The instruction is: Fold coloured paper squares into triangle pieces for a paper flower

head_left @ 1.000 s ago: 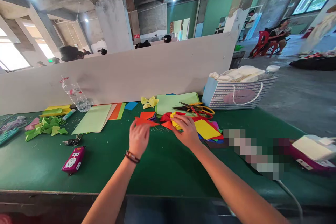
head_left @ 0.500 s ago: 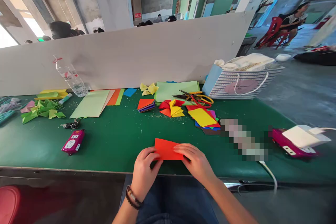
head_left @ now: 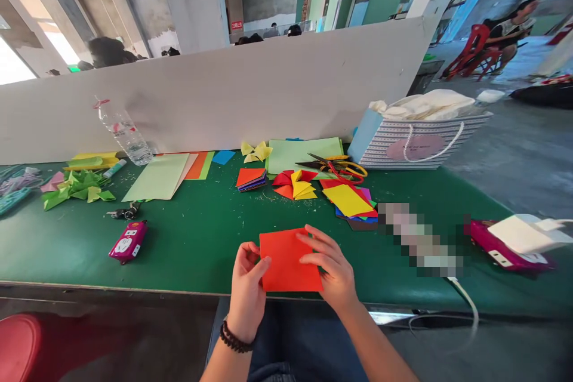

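Observation:
A square sheet of red-orange paper (head_left: 286, 271) is held up, tilted, near the table's front edge. My left hand (head_left: 247, 283) pinches its left edge, thumb on the front face and fingers behind. At the right edge, my right hand (head_left: 335, 271) grips it with fingertips over the front; its thumb is hidden behind. Beyond the hands lie a folded red and yellow paper piece (head_left: 295, 184), a stack of small folded papers (head_left: 251, 178), and a pile of coloured squares with a yellow sheet (head_left: 349, 200) on top.
Scissors (head_left: 342, 168) lie on green sheets (head_left: 304, 152) at the back. A plastic bottle (head_left: 125, 134) leans on the white partition (head_left: 250, 95). A paper bag (head_left: 416, 140) stands back right. Keys (head_left: 125, 211), magenta power strips (head_left: 129, 243) and a white charger (head_left: 528, 233) are on the table.
The red paper has gone from a flatter, folded-looking strip to an opened square raised toward me. My left hand now pinches its side. The camera view has shifted slightly.

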The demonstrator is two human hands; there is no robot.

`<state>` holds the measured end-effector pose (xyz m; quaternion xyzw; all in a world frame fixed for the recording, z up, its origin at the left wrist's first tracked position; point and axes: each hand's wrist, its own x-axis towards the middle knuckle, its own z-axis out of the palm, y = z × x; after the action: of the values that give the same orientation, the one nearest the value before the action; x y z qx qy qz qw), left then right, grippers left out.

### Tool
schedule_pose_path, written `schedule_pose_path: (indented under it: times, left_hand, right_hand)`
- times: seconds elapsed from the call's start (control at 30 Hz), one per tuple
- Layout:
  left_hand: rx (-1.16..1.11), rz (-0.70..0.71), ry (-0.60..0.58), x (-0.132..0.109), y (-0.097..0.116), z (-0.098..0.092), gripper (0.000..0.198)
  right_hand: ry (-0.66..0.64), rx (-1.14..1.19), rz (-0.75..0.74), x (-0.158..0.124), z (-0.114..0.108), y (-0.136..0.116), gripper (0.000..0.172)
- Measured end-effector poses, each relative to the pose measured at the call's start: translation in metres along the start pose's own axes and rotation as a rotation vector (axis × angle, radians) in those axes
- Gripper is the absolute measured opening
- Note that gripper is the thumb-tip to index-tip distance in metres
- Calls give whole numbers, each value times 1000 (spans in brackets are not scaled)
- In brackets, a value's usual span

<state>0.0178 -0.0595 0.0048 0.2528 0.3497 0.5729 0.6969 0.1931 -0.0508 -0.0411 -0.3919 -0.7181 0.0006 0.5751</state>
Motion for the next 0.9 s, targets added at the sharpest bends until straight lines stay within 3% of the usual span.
schedule_pose_path:
  times: [0.1,0.17,0.27,0.37,0.53,0.67,0.8,0.9]
  left_hand:
    - [50,-128,-22,9,-3,2,40]
    - [39,-175,-25,20,-6,4,38]
    - [-52,-66,51,38,-8,5,38]
    - [-78,-47,57,47,-8,5,35]
    - [-100,-70,31,41,-7,4,30]
    - [-120,-47,-59,33,-14,10,42]
    - [-40,76,-207,27,-24,20,64]
    - [10,183,-155,22,-27,27,65]
  right_hand:
    - [31,30,85,-1,3,8,12]
    - [25,38,120,-2,7,10,18]
    - [3,-15,105,-2,13,10,32]
    - [-51,-52,69,0,17,10,30]
    - [-68,61,145,-1,16,12,18]
    - [-20,150,298,-4,14,16,10]
    - [67,306,417,-5,14,13,1]
    - [144,410,456,0,18,5,5]
